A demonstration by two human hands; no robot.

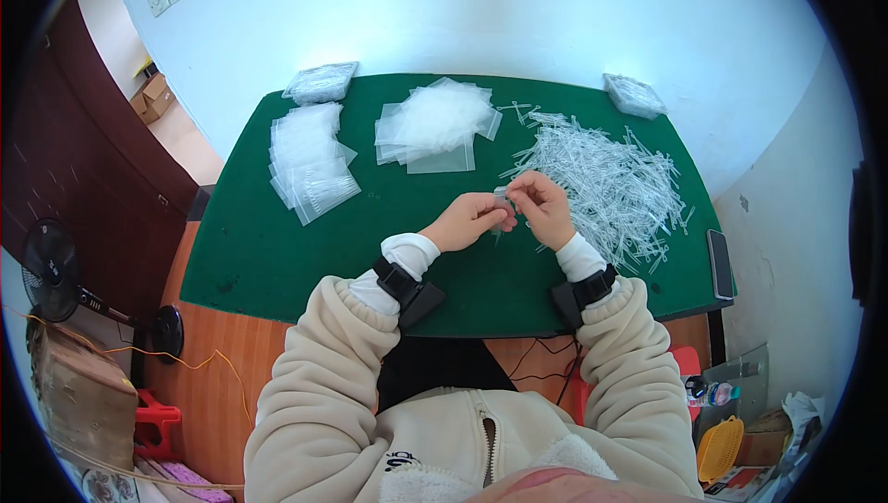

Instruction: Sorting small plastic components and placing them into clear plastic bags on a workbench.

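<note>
Close together over the green table [277,290], both my hands work on a small clear zip bag [501,196]. My left hand [465,222] grips it between thumb and fingers. With fingertips pinched, my right hand [544,211] holds the bag's upper edge; the fingers hide most of the bag and whatever is in it. Just right of my right hand spreads a loose heap of thin clear plastic pieces [606,179]. Beyond my hands lies a pile of flat clear zip bags [437,124]. Overlapping bags [314,165] with similar clear pieces in them lie at the left.
Clear packs stand at the table's far left [321,84] and far right [635,96] corners. A phone [719,264] rests at the right edge. A white wall [518,12] borders the far side. On the floor at left stands a black fan [54,267].
</note>
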